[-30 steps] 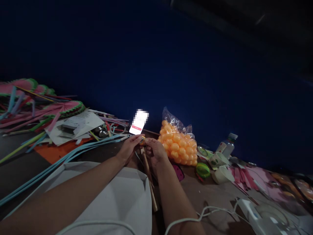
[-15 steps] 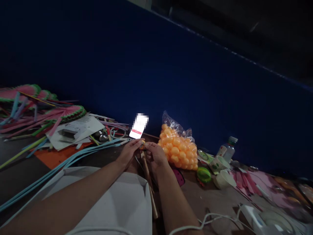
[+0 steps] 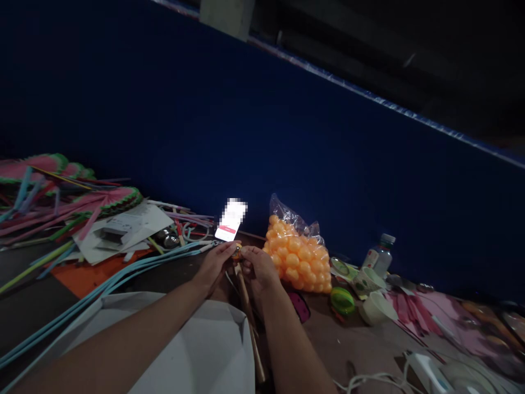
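Observation:
My left hand (image 3: 215, 264) and my right hand (image 3: 256, 265) meet at the middle of the table, fingertips pinched together on a small orange object (image 3: 237, 251) that I cannot make out clearly. Below the hands a wooden stick (image 3: 251, 323) runs toward me. A lit phone (image 3: 230, 220) leans just behind the hands. A clear bag of orange balls (image 3: 298, 256) stands to the right of my right hand. A white sheet (image 3: 197, 345) lies under my forearms.
Light blue strips (image 3: 123, 273), coloured sticks and pink paper fans (image 3: 61, 183) crowd the left. Paper cups (image 3: 371, 293), a green lid (image 3: 342, 300) and a water bottle (image 3: 379, 254) stand at right. A white cable (image 3: 381, 377) lies near right. A dark blue wall (image 3: 287, 137) backs the table.
The view has tilted upward, so everything sits lower in the picture. Both hands stay pinched together on the small orange object.

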`<state>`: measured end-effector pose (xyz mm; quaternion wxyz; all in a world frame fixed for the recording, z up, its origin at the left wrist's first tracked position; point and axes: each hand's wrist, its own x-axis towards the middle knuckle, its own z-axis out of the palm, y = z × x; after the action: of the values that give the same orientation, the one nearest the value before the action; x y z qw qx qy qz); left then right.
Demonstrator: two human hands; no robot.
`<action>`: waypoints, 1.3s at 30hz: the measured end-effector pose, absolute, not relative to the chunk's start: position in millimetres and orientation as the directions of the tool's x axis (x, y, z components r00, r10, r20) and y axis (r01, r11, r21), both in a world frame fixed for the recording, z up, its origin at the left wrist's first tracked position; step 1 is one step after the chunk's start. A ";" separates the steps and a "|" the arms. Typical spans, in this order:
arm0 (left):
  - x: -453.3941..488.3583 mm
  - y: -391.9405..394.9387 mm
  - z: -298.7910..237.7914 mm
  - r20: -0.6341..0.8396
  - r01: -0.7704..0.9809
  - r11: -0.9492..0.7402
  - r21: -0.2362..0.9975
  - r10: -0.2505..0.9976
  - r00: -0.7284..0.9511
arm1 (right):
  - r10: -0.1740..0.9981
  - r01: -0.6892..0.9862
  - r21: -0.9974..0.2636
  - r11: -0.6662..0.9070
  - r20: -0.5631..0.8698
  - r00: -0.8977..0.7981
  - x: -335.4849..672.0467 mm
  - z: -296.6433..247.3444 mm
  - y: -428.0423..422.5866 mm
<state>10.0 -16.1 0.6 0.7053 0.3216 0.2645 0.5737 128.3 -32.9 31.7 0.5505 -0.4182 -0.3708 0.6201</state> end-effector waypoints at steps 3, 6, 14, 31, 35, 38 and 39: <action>10.2 -16.6 1.4 0.006 -0.633 0.120 0.765 0.981 0.193 | 0.990 -0.388 -0.911 -0.141 -0.132 -0.051 128.8 30.6 -32.3; 10.3 -16.7 1.7 0.000 -0.632 0.121 0.765 0.982 0.189 | 0.990 -0.387 -0.911 -0.140 -0.133 -0.045 129.5 29.0 -31.8; 10.7 -17.6 3.7 -0.001 -0.646 0.129 0.753 0.981 0.195 | 0.992 -0.412 -0.903 -0.123 -0.111 -0.054 129.6 25.6 -30.0; 10.1 -16.1 -0.9 0.016 -0.654 0.138 0.744 0.974 0.224 | 0.989 -0.413 -0.898 -0.150 -0.131 -0.075 128.7 28.3 -31.1; 10.4 -15.9 -0.4 0.008 -0.654 0.132 0.745 0.978 0.207 | 0.992 -0.409 -0.903 -0.129 -0.112 -0.064 128.6 28.0 -31.4; 10.7 -15.7 -1.0 0.007 -0.651 0.132 0.748 0.978 0.207 | 0.990 -0.395 -0.908 -0.139 -0.128 -0.054 128.3 28.6 -31.4; 10.8 -15.6 -1.2 0.006 -0.649 0.133 0.749 0.978 0.207 | 0.990 -0.394 -0.908 -0.143 -0.135 -0.049 128.2 28.7 -31.3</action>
<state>10.8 -15.6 -1.2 0.7077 0.3207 0.2563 0.5750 128.2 -31.3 28.7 0.5488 -0.4176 -0.3568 0.6302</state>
